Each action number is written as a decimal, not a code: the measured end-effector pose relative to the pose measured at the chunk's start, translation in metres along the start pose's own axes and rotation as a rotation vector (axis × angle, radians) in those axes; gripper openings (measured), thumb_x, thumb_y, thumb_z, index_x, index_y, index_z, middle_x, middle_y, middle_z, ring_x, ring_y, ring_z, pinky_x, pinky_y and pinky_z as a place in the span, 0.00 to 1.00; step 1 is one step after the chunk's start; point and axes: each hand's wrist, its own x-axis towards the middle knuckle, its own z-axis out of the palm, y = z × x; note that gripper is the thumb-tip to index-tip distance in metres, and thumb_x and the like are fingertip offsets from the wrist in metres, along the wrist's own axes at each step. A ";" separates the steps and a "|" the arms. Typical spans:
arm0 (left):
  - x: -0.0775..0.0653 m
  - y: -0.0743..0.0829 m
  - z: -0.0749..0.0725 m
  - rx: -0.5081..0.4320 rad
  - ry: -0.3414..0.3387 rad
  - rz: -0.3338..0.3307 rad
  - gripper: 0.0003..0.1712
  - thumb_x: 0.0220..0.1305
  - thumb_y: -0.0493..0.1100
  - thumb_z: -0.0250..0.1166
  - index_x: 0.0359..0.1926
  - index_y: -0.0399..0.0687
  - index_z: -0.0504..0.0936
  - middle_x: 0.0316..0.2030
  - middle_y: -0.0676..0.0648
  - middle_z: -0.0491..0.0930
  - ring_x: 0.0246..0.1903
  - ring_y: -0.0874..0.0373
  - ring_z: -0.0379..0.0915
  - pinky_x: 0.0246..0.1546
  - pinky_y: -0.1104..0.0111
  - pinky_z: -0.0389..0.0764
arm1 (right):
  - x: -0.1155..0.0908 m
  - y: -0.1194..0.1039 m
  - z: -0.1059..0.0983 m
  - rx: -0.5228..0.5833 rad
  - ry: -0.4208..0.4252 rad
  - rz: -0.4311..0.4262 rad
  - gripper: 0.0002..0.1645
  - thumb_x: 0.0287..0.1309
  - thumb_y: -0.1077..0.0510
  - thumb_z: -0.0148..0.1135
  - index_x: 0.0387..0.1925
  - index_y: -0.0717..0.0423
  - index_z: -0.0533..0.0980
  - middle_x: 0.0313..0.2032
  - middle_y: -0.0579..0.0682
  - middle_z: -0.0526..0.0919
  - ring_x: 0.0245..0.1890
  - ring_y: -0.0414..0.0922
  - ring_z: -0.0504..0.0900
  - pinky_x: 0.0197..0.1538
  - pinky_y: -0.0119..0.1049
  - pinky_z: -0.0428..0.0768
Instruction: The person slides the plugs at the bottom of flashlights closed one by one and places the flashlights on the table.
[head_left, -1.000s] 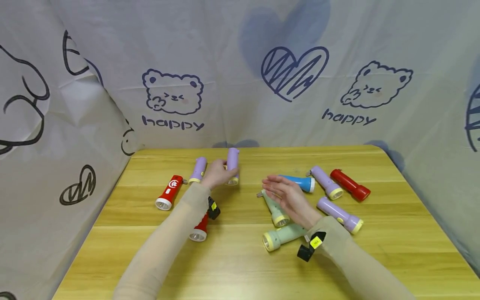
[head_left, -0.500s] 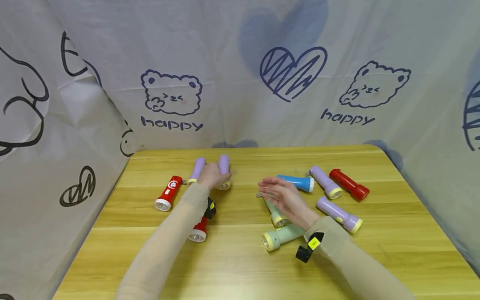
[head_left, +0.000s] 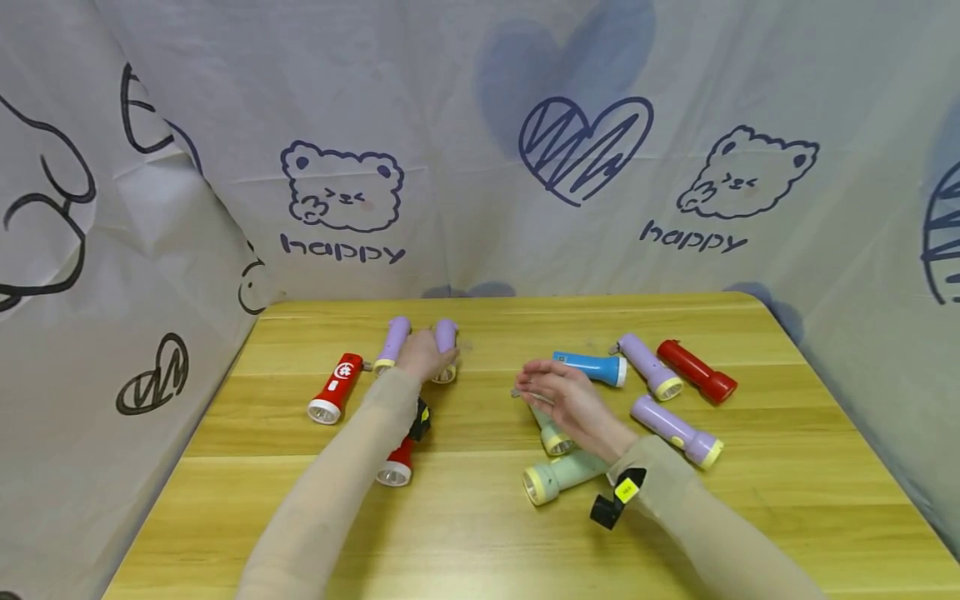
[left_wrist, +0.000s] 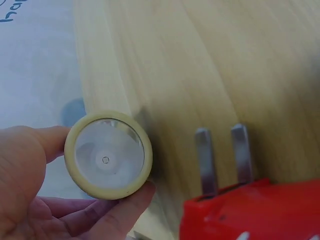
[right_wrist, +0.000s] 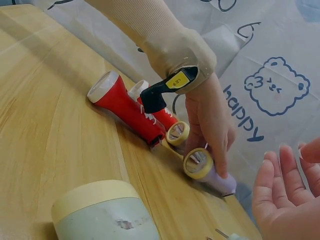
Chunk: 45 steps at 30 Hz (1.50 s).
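Note:
My left hand (head_left: 424, 357) grips a purple flashlight (head_left: 446, 335) with a yellow rim near the table's back edge. Thumb and fingers lie around its lens end (left_wrist: 108, 155) in the left wrist view. A second purple flashlight (head_left: 396, 337) lies just left of that hand. Below the left wrist sits a red flashlight (head_left: 399, 458), partly hidden by the sleeve; its two metal prongs (left_wrist: 242, 152) show in the left wrist view. My right hand (head_left: 573, 404) hovers with relaxed fingers, holding nothing, over a pale green flashlight (head_left: 556, 437). Another green flashlight (head_left: 562, 477) lies beneath its wrist.
Another red flashlight (head_left: 337, 388) lies at the left of the wooden table (head_left: 465, 533). Toward the right are a blue flashlight (head_left: 592, 367), two purple flashlights, one at the back (head_left: 649, 365), and a plain red flashlight (head_left: 697, 371). A printed cloth (head_left: 465, 167) hangs behind.
My left hand has brought the purple flashlight left and slightly nearer, down beside the other purple one. The right hand has stayed almost in place.

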 end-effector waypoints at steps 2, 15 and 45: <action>0.000 0.000 0.001 0.011 -0.001 -0.003 0.24 0.73 0.53 0.59 0.58 0.39 0.80 0.44 0.37 0.85 0.31 0.51 0.75 0.36 0.61 0.77 | 0.000 0.000 0.001 0.004 0.000 0.002 0.11 0.74 0.63 0.49 0.46 0.49 0.77 0.43 0.43 0.83 0.48 0.40 0.83 0.58 0.33 0.81; -0.014 0.005 -0.004 0.045 -0.037 0.013 0.45 0.69 0.53 0.63 0.75 0.32 0.58 0.73 0.34 0.65 0.55 0.38 0.80 0.58 0.52 0.80 | 0.001 0.003 -0.002 -0.016 -0.014 -0.012 0.10 0.73 0.64 0.49 0.51 0.57 0.73 0.43 0.44 0.82 0.48 0.41 0.83 0.59 0.35 0.80; -0.025 -0.001 0.001 0.103 0.070 0.098 0.31 0.69 0.48 0.63 0.69 0.42 0.73 0.57 0.33 0.81 0.52 0.38 0.82 0.56 0.50 0.81 | 0.002 0.007 0.000 -0.038 -0.028 0.009 0.08 0.73 0.62 0.52 0.47 0.51 0.76 0.43 0.44 0.82 0.47 0.40 0.84 0.58 0.34 0.81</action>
